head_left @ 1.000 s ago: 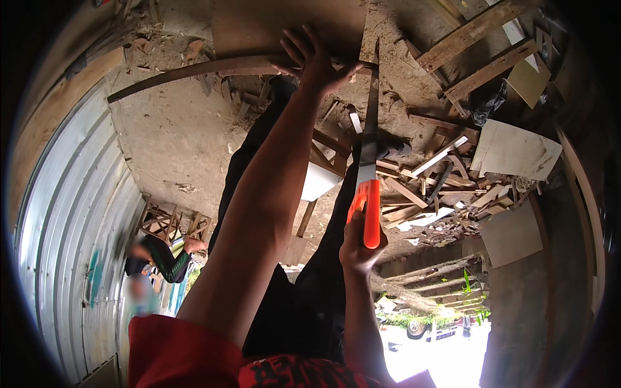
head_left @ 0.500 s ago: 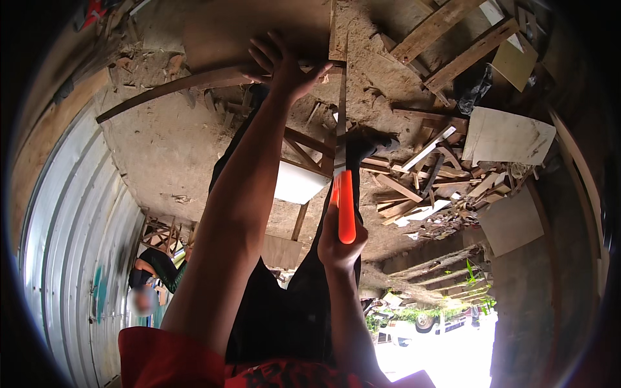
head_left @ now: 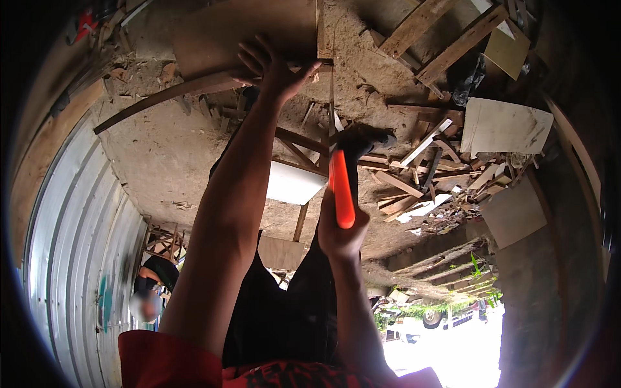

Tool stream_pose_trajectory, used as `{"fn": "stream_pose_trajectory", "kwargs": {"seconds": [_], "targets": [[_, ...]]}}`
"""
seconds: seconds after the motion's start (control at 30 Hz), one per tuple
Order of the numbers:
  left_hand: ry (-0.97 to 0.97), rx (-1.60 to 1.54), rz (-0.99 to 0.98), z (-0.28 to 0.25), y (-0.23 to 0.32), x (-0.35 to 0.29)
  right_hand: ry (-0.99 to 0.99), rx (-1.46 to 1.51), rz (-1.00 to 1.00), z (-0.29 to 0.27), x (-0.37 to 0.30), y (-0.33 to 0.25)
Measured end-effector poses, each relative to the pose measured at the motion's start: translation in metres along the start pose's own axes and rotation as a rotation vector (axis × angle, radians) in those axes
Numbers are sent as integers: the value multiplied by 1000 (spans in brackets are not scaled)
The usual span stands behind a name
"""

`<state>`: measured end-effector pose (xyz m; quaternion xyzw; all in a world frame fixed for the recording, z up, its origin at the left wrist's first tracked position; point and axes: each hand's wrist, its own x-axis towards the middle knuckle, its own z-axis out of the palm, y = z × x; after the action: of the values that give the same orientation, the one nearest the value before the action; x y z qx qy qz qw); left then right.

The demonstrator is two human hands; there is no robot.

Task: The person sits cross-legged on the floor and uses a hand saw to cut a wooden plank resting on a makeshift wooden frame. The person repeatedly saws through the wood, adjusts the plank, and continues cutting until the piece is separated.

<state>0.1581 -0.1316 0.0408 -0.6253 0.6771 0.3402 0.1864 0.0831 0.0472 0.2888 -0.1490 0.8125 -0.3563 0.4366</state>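
My right hand [head_left: 344, 238] is wrapped round the orange handle of a handsaw [head_left: 343, 194]. Its thin blade points away from me and meets a long brown wooden strip [head_left: 165, 92] near the strip's right end. The strip looks bowed in this view and runs off to the left. My left hand [head_left: 277, 76] rests over the strip just left of the blade, fingers spread, thumb stretched toward the blade. Beyond it lies a broad brown board [head_left: 233, 32]. How deep the blade sits in the wood I cannot tell.
Below the strip is a wooden frame with a white panel [head_left: 291, 182], near my legs. Scrap wood [head_left: 414, 178] is heaped at right, with planks [head_left: 446, 48] farther off. A corrugated metal wall [head_left: 77, 226] stands at left; another person [head_left: 155, 275] bends beside it.
My right hand has pushed the handsaw forward, away from me, and its handle is nearer the strip. My left hand keeps its place on the wood. The whole view has shifted slightly.
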Motion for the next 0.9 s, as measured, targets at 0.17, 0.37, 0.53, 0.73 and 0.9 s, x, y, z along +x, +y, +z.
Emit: {"fn": "stream_pose_trajectory", "kwargs": {"seconds": [0.17,0.37,0.53,0.73,0.9], "targets": [[11,-4,86,-7,11,-4,119,14,94,37,82,15],[28,-1,15,2,-4,-5,21,-46,32,-3,-23,-8],[6,-14,75,-2,9,-1,120,-63,188,35,93,-4],[76,-41,80,-3,4,-6,70,-62,195,29,32,-1],[73,-37,41,1,3,-5,105,-75,116,24,24,-2]]}}
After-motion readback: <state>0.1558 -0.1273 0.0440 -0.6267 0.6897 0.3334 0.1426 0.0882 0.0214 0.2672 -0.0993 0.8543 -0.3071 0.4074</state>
